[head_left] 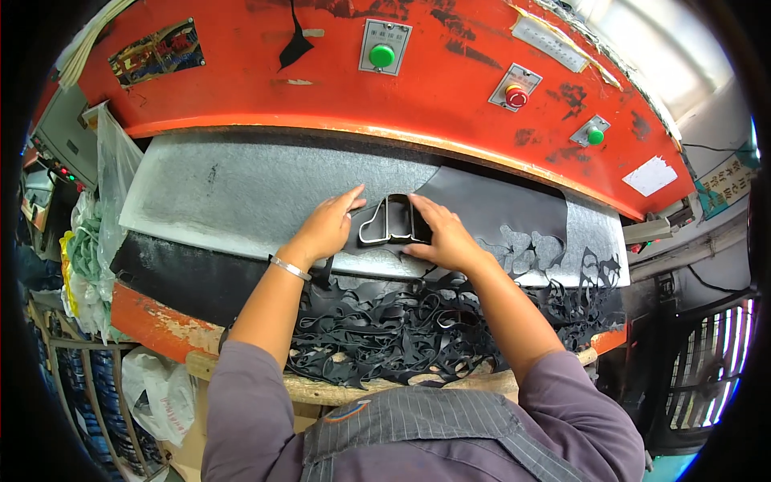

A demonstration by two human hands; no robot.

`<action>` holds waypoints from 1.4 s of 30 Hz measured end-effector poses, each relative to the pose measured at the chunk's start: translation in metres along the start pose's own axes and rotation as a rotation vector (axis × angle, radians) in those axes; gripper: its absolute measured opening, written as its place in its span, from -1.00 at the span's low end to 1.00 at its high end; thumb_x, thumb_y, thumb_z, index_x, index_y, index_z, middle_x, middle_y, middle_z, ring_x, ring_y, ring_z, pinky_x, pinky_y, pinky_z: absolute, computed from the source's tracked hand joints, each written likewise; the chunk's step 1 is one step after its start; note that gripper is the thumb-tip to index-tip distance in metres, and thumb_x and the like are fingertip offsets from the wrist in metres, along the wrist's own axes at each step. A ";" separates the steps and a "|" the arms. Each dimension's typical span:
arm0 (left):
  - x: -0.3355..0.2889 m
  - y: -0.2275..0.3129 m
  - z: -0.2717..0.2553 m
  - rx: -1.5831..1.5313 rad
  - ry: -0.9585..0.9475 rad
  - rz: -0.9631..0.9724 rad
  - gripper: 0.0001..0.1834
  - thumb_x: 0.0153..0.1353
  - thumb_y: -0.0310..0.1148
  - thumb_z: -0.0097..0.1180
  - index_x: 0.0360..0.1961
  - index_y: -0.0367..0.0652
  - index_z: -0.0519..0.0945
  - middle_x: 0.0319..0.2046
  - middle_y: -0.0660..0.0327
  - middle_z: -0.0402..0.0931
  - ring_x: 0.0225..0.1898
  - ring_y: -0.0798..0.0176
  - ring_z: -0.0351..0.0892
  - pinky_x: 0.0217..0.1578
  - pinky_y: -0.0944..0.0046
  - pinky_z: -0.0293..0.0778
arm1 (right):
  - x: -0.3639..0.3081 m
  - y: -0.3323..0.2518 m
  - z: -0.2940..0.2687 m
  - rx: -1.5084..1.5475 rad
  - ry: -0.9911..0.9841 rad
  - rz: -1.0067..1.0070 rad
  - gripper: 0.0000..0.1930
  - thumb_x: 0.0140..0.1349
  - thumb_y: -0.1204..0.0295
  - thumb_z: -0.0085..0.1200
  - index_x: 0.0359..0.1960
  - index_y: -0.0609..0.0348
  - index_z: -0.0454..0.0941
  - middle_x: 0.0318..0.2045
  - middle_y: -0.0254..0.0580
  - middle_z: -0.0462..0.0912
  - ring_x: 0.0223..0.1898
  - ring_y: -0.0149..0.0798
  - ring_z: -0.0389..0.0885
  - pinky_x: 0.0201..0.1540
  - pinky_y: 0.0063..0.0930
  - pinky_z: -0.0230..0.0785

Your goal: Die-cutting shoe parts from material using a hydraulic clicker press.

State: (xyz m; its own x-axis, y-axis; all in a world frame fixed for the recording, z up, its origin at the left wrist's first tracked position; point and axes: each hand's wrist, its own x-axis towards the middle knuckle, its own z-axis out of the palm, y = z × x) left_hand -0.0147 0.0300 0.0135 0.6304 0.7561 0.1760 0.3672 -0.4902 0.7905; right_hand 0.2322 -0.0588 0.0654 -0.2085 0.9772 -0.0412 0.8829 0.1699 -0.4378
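Observation:
A metal cutting die [387, 219] with a bent, boot-like outline stands on a dark grey sheet of leather-like material [502, 201]. My right hand [446, 234] holds the die's right side, fingers at its far corner and thumb by its near edge. Just left of the die, my left hand [328, 228] has its fingers stretched out, with nothing visible in them. Its thumb is hard to make out. The sheet lies on a pale cutting board [233, 189], and cut-out gaps show along its right part.
A tangle of black offcuts [377, 329] covers the near edge. Beyond the board rises an orange-red press beam [297, 88] with green buttons [382, 55] and a red stop button [516, 97]. Plastic bags [90, 257] hang at left; a dark slatted fan-like unit [711, 361] stands at right.

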 end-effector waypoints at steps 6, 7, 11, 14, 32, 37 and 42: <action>0.037 0.000 0.006 0.164 -0.265 0.007 -0.37 0.20 -0.57 -0.25 0.36 -0.08 0.23 0.29 0.23 0.34 0.45 0.21 -0.03 0.41 -0.02 -0.31 | -0.027 0.036 0.022 0.037 0.186 0.024 -0.25 0.02 0.14 0.33 0.27 0.06 0.36 0.22 0.01 0.42 0.26 -0.02 0.34 0.33 -0.07 -0.03; 0.039 -0.001 0.006 0.158 -0.275 0.011 -0.37 0.20 -0.57 -0.25 0.36 -0.08 0.23 0.29 0.23 0.34 0.45 0.21 -0.03 0.41 -0.02 -0.31 | -0.026 0.038 0.024 0.038 0.184 0.037 -0.25 0.02 0.14 0.33 0.27 0.06 0.36 0.22 0.01 0.42 0.26 -0.02 0.34 0.33 -0.07 -0.03; 0.041 -0.004 0.001 0.117 -0.306 0.031 -0.38 0.20 -0.57 -0.23 0.34 -0.09 0.26 0.27 0.24 0.38 0.45 0.24 -0.02 0.42 0.01 -0.35 | -0.025 0.039 0.030 0.043 0.254 -0.040 -0.31 0.01 0.13 0.31 0.22 0.03 0.43 0.17 -0.04 0.48 0.17 0.04 0.38 0.28 -0.14 0.07; 0.040 -0.006 -0.001 0.085 -0.268 0.038 -0.38 0.19 -0.56 -0.23 0.33 -0.10 0.26 0.20 0.17 0.46 0.43 0.24 0.05 0.42 0.01 -0.35 | -0.022 0.040 0.032 0.022 0.289 -0.100 -0.30 -0.02 0.16 0.31 0.21 0.08 0.43 0.12 -0.03 0.52 0.12 -0.02 0.45 0.25 -0.16 0.10; 0.043 -0.002 0.003 -0.043 -0.221 0.028 -0.33 0.07 -0.64 -0.25 0.30 -0.15 0.27 0.19 0.06 0.45 0.30 0.26 0.33 0.42 -0.01 -0.33 | -0.016 0.039 0.032 -0.009 0.388 -0.174 -0.33 -0.10 0.26 0.32 0.14 0.13 0.48 -0.03 -0.04 0.60 0.00 -0.08 0.53 0.10 -0.19 0.23; 0.045 0.001 -0.004 0.002 -0.271 0.020 -0.37 0.13 -0.65 -0.24 0.30 -0.20 0.27 0.25 0.08 0.37 0.31 0.24 0.31 0.44 0.02 -0.42 | -0.015 0.040 0.031 -0.007 0.411 -0.189 -0.34 -0.10 0.27 0.32 0.13 0.14 0.49 -0.02 -0.05 0.60 0.00 -0.09 0.53 0.11 -0.21 0.24; 0.048 0.011 -0.007 0.050 -0.300 0.008 -0.35 0.12 -0.64 -0.27 0.33 -0.19 0.25 0.24 0.07 0.40 0.35 0.20 0.25 0.44 0.02 -0.40 | -0.022 0.040 0.028 -0.024 0.414 -0.165 -0.32 -0.10 0.25 0.33 0.15 0.13 0.47 0.03 -0.03 0.57 0.07 -0.12 0.52 0.18 -0.19 0.22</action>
State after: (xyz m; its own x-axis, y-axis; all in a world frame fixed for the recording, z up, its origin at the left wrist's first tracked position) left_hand 0.0148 0.0638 0.0342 0.8046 0.5938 -0.0048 0.3900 -0.5223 0.7584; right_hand 0.2603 -0.0770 0.0240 -0.1658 0.9046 0.3926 0.8626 0.3260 -0.3869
